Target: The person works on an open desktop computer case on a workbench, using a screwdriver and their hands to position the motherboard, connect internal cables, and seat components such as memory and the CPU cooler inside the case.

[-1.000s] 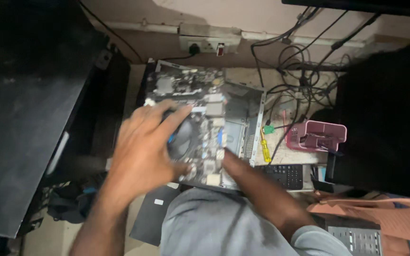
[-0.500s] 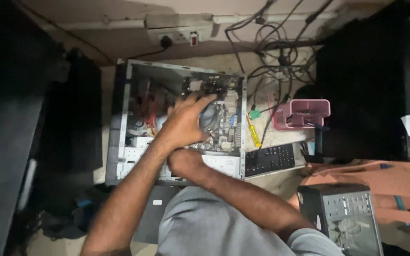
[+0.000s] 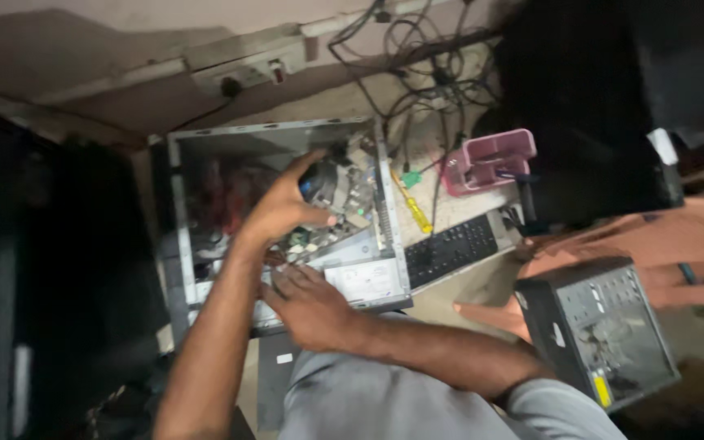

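- While my left hand (image 3: 283, 208) reached into the open computer case (image 3: 205, 147), its fingers were curled over the round black fan (image 3: 317, 183) sitting on the circuit board (image 3: 344, 208); I was gripping the fan from above, thumb toward its near side.
- My right hand (image 3: 307, 305) lay on the near edge of the case, fingers half spread and pressing down on the metal rim beside the pale drive box (image 3: 364, 277); it pinched nothing that I could make out.
- As far as I could judge, the side panel was already off and the inside lay bare, but the fan was not yet lifted: it sat on the board with my hand on it.
- Whether its fastenings were loose or its wire unplugged, I could not tell; my hand hid them.
- Room inside was tight: the case walls stood close on the far and right sides, and a bundle of reddish wires (image 3: 230, 195) crowded the left part.
- Outside the right wall lay a yellow-handled screwdriver (image 3: 411, 205), a green-handled one (image 3: 411, 178) just beyond it, a black keyboard (image 3: 454, 248) and a pink tray (image 3: 486, 159), all near.
- A second computer case (image 3: 600, 330) stood well apart at my right.
- Upward, over the open side, was the freest way out.
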